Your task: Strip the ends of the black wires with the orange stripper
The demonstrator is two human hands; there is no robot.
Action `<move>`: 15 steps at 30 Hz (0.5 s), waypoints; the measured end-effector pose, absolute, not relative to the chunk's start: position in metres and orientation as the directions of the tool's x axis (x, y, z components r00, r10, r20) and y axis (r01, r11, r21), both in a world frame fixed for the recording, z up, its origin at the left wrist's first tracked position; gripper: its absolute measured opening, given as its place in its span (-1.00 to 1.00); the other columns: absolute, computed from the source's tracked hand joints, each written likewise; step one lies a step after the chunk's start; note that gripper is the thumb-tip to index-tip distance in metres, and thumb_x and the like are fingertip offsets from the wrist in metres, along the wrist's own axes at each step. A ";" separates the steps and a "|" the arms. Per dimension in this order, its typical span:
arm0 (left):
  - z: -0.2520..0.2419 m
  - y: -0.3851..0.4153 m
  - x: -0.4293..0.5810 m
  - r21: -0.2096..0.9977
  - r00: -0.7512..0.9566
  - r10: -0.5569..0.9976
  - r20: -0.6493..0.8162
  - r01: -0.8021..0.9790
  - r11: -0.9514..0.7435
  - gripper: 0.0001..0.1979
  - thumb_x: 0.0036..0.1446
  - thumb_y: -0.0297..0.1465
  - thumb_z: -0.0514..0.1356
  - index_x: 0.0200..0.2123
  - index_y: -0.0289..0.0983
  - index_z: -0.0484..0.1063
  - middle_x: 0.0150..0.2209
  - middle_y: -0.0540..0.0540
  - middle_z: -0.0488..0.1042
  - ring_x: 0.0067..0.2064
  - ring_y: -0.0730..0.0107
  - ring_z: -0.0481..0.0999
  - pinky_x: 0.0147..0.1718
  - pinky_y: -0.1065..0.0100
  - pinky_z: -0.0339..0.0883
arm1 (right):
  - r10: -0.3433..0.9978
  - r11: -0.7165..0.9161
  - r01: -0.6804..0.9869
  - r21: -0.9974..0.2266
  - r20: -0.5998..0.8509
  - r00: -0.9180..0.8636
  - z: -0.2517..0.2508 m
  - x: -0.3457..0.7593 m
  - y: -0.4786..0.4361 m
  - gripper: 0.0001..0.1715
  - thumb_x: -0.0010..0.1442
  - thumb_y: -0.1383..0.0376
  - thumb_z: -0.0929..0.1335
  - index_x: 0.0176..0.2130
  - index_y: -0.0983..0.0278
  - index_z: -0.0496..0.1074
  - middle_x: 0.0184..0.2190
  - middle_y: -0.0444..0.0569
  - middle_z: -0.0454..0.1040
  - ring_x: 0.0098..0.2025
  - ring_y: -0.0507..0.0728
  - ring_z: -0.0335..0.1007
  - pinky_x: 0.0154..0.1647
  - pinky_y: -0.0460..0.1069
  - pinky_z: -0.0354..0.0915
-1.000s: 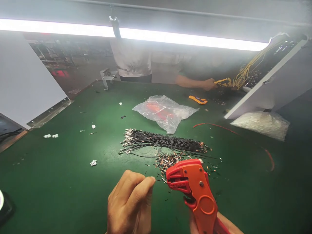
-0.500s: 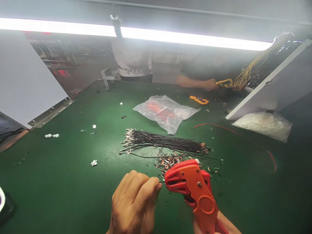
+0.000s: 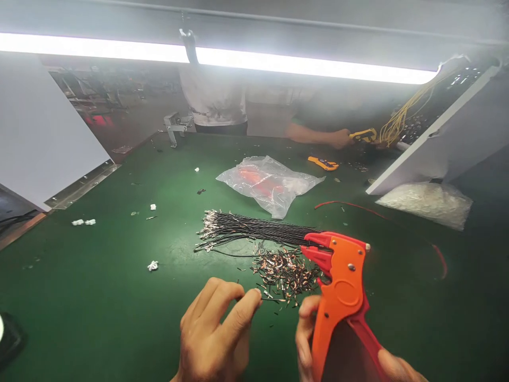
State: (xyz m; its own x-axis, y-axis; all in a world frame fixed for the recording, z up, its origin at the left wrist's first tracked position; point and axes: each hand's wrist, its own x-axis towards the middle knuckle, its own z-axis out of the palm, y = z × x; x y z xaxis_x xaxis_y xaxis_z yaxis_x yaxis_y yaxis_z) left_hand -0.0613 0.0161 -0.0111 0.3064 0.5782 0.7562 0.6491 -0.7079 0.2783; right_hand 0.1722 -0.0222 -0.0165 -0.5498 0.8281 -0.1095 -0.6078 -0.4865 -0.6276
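Note:
My right hand [image 3: 314,339] grips the handles of an orange-red wire stripper [image 3: 340,286], whose jaws point left above the right end of a bundle of thin black wires [image 3: 254,231]. My left hand [image 3: 217,334] pinches a thin black wire [image 3: 267,300] between thumb and forefinger, just left of the tool. A heap of cut copper and black wire scraps [image 3: 284,270] lies between the bundle and my hands on the green mat [image 3: 111,276].
A clear plastic bag with red parts [image 3: 268,183] lies beyond the bundle. A white bag [image 3: 425,204] sits under a tilted white board [image 3: 441,143] at right. Another person's hand [image 3: 340,138] holds a yellow tool across the table; a second yellow tool [image 3: 323,163] lies nearby. A red wire [image 3: 350,206] trails right.
My right hand has lifted the stripper up and to the right, away from my left hand's fingertips, uncovering the scrap heap. The left hand stays in place, pinching the wire.

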 end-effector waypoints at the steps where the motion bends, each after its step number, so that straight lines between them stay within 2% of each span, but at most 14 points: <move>1: -0.012 0.016 -0.060 0.234 0.338 0.558 0.758 0.657 -0.716 -0.69 0.09 -0.72 0.22 -0.13 -0.32 0.50 -0.39 -0.08 0.48 -0.37 0.41 0.37 -0.42 0.40 0.33 | 0.846 -0.452 -0.614 -0.647 -0.091 -0.526 -0.012 0.173 -0.021 -0.23 0.14 -0.15 0.40 0.15 0.26 0.39 -0.14 0.11 0.53 -0.22 0.20 0.45 -0.12 0.07 0.29; 5: -0.010 0.015 -0.055 0.162 0.368 0.510 0.778 0.666 -0.728 -0.76 0.13 -0.67 0.17 -0.21 -0.29 0.52 -0.42 -0.08 0.49 -0.38 0.38 0.40 -0.42 0.37 0.33 | 0.834 -0.438 -0.588 -0.681 -0.062 -0.549 -0.007 0.177 -0.018 -0.22 0.18 -0.09 0.40 0.23 0.26 0.36 -0.06 0.14 0.53 -0.22 0.20 0.50 -0.15 0.08 0.32; 7: -0.008 0.016 -0.053 0.168 0.367 0.513 0.776 0.663 -0.730 -0.76 0.12 -0.67 0.17 -0.21 -0.30 0.52 -0.42 -0.09 0.50 -0.38 0.38 0.40 -0.43 0.37 0.32 | 0.814 -0.470 -0.603 -0.644 -0.052 -0.579 -0.012 0.177 -0.019 -0.27 0.19 0.00 0.40 0.23 0.29 0.37 0.00 0.16 0.51 -0.21 0.19 0.50 -0.17 0.07 0.35; 12: -0.002 0.017 -0.051 0.152 0.385 0.509 0.770 0.664 -0.732 -0.76 0.17 -0.67 0.14 -0.25 -0.28 0.54 -0.44 -0.07 0.49 -0.38 0.39 0.39 -0.42 0.39 0.31 | 0.828 -0.484 -0.653 -0.582 -0.064 -0.557 -0.021 0.169 -0.022 -0.29 0.19 0.07 0.37 0.22 0.37 0.36 -0.06 0.21 0.58 -0.26 0.20 0.52 -0.20 0.10 0.37; 15: -0.001 0.017 -0.052 0.139 0.396 0.490 0.777 0.652 -0.745 -0.75 0.19 -0.67 0.12 -0.26 -0.28 0.54 -0.45 -0.07 0.49 -0.38 0.38 0.38 -0.41 0.38 0.30 | 0.830 -0.493 -0.670 -0.555 -0.069 -0.554 -0.020 0.169 -0.021 -0.32 0.17 0.10 0.38 0.20 0.35 0.38 0.06 0.21 0.54 -0.25 0.20 0.54 -0.21 0.10 0.36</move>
State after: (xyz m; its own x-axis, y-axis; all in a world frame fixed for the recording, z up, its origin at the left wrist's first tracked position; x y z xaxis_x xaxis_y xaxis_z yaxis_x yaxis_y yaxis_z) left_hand -0.0519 0.0175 -0.0014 0.3956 0.4904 0.7765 0.6520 -0.7455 0.1386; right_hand 0.1686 -0.0206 -0.0203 -0.5541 0.8296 -0.0686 -0.6699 -0.4933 -0.5548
